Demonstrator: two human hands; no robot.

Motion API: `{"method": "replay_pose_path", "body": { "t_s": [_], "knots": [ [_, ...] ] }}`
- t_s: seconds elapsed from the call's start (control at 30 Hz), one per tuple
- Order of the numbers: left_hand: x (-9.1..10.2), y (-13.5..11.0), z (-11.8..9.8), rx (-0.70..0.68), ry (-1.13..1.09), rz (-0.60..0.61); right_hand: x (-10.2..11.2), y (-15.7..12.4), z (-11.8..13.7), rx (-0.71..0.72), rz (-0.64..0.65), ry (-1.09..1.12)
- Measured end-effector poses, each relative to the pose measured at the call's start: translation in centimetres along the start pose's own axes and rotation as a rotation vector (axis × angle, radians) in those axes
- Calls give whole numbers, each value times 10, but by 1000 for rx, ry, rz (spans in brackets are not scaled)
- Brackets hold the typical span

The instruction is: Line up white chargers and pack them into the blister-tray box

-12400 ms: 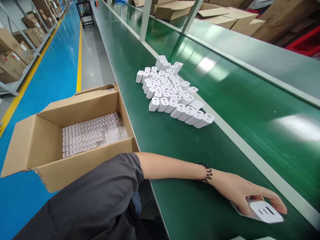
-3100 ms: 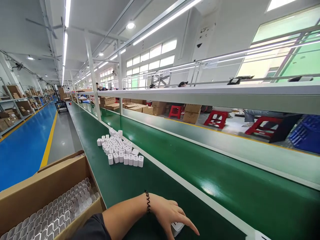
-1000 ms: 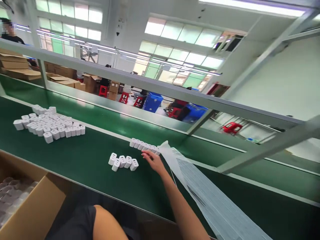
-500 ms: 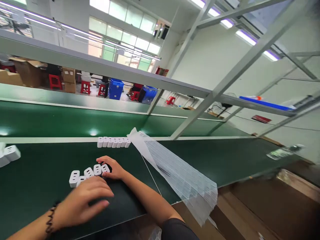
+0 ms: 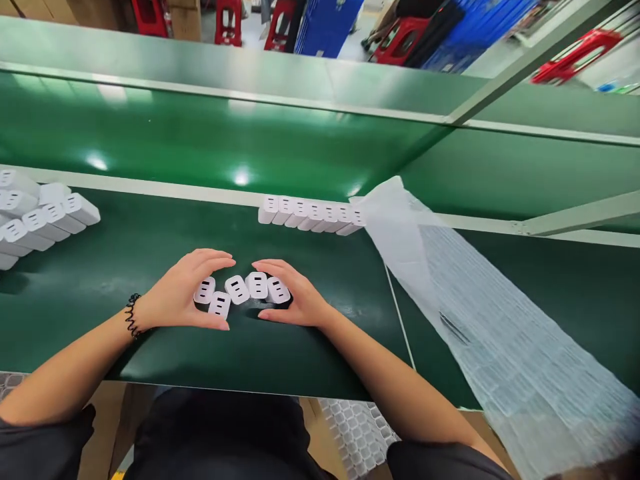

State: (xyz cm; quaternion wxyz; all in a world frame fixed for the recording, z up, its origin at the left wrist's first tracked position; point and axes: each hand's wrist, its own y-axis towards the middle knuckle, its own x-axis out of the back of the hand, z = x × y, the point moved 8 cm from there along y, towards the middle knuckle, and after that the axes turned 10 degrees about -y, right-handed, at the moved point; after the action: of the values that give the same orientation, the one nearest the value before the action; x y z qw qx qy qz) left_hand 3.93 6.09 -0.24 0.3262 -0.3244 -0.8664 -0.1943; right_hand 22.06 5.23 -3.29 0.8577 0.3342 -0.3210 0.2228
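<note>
Several white charger blocks with dark port slots [image 5: 237, 289] stand in an uneven cluster on the green table [image 5: 215, 360], slots facing up. My left hand [image 5: 173, 290] curves around the left end of the cluster, thumb in front and fingers behind. My right hand [image 5: 303, 299] cups the right end, close against the last block; whether it touches is hard to tell. Both hands have thumb and fingers wide apart, with no block gripped.
A straight row of similar chargers [image 5: 310, 215] stands by the table's back edge. More chargers [image 5: 47, 220] are grouped at the far left. Translucent packing sheets [image 5: 500, 320] lie across the right side, hanging over the front edge. A pale rail [image 5: 175, 192] runs along the back.
The view has tilted down and shifted left. My left hand has moved from in front of the chargers to their left end. My right hand stays at the right end.
</note>
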Motion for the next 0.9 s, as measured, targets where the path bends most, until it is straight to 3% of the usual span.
{"method": "replay_pose_path", "body": {
  "t_s": [0.13, 0.4, 0.67, 0.9],
  "knots": [
    [-16, -7, -6, -16, 75, 104, -2, 2, 8, 17, -5, -4],
    [-18, -11, 6, -45, 152, 9, -5, 2, 2, 8, -29, -40],
    [-15, -11, 15, 28, 176, -57, -4, 1, 3, 9, -39, 17],
    [-1, -14, 19, 53, 111, 176, -6, 1, -6, -81, 130, 224]
  ]
}}
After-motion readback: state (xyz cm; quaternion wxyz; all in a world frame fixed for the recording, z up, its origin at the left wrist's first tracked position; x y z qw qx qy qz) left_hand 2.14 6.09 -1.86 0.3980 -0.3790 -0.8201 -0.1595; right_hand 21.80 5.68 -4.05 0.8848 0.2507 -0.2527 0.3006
